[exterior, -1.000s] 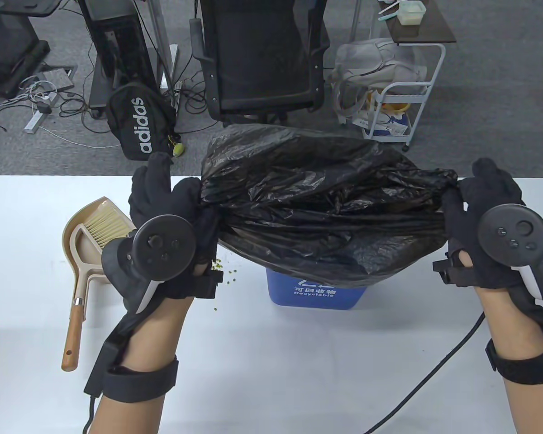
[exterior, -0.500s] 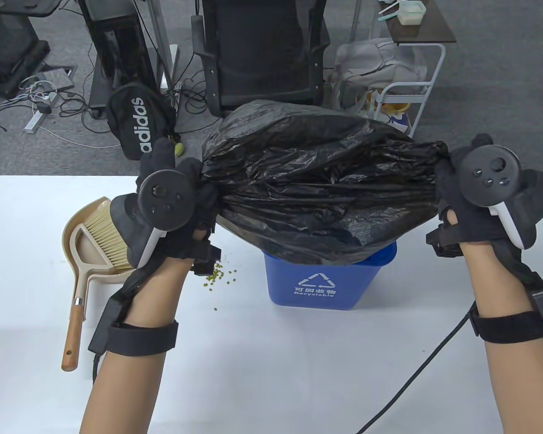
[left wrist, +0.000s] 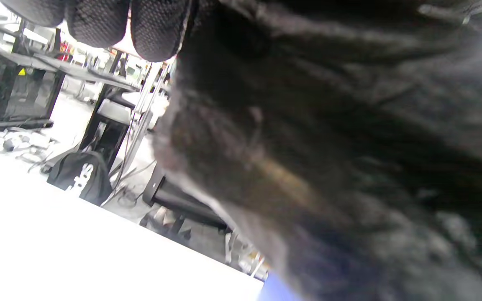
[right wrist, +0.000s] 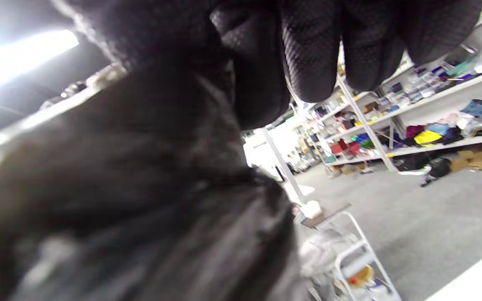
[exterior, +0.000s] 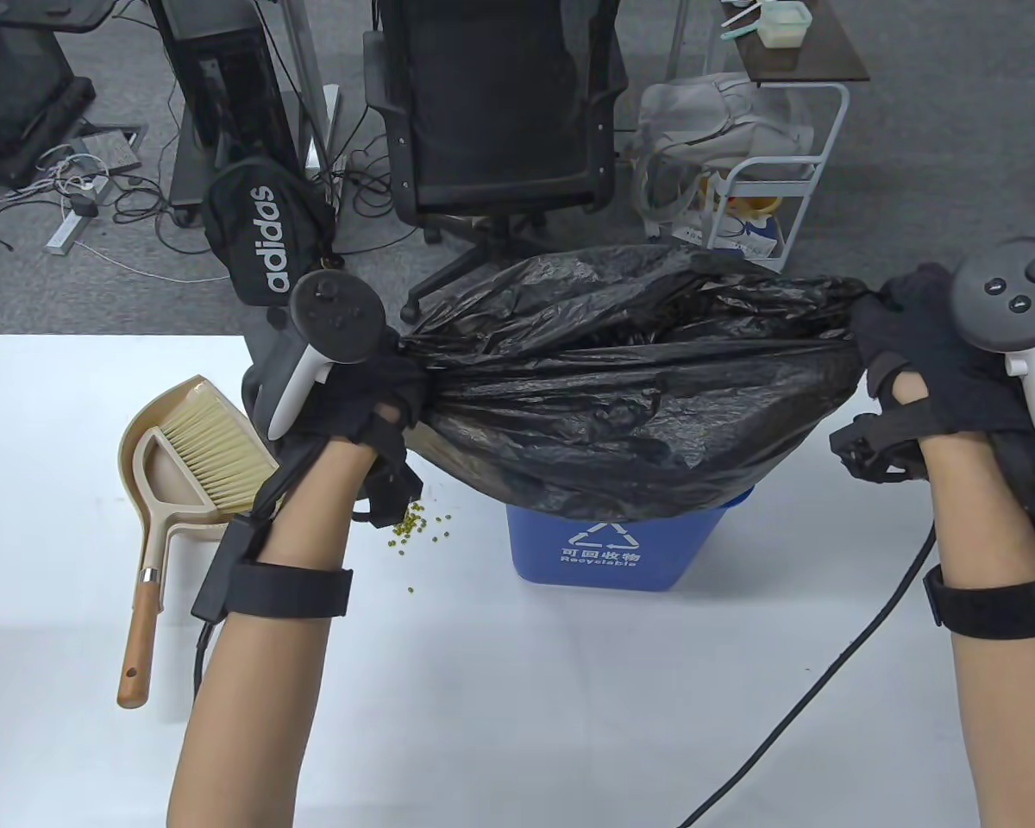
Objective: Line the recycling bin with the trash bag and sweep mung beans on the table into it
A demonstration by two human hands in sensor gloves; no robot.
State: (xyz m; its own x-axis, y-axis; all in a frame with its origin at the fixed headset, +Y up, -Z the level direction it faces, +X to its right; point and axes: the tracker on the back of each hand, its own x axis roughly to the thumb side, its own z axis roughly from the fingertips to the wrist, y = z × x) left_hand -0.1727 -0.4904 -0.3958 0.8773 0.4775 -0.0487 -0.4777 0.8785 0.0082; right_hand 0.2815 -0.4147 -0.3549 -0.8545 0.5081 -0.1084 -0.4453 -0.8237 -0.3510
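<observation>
A black trash bag (exterior: pixel 630 388) hangs stretched wide above the blue recycling bin (exterior: pixel 612 543), its belly sagging onto the bin's rim and hiding the opening. My left hand (exterior: pixel 371 388) grips the bag's left end in a fist. My right hand (exterior: pixel 906 354) grips the right end the same way. In both wrist views the bag (left wrist: pixel 349 146) (right wrist: pixel 132 188) fills most of the frame under curled gloved fingers (left wrist: pixel 159 29) (right wrist: pixel 312 46). A small scatter of green mung beans (exterior: pixel 414 522) lies on the white table left of the bin.
A beige dustpan (exterior: pixel 159 470) with a brush (exterior: pixel 211 453) in it lies at the table's left, wooden handle (exterior: pixel 135 642) pointing toward me. A black cable (exterior: pixel 837 673) crosses the table at the right. Beyond the far edge stand an office chair (exterior: pixel 496 112), a black backpack (exterior: pixel 267 233) and a white cart (exterior: pixel 742 198).
Both hands have lifted and rolled forward over the bag's ends, trackers now facing away. The bag has flattened and dropped lower over the bin, stretched wider to the right.
</observation>
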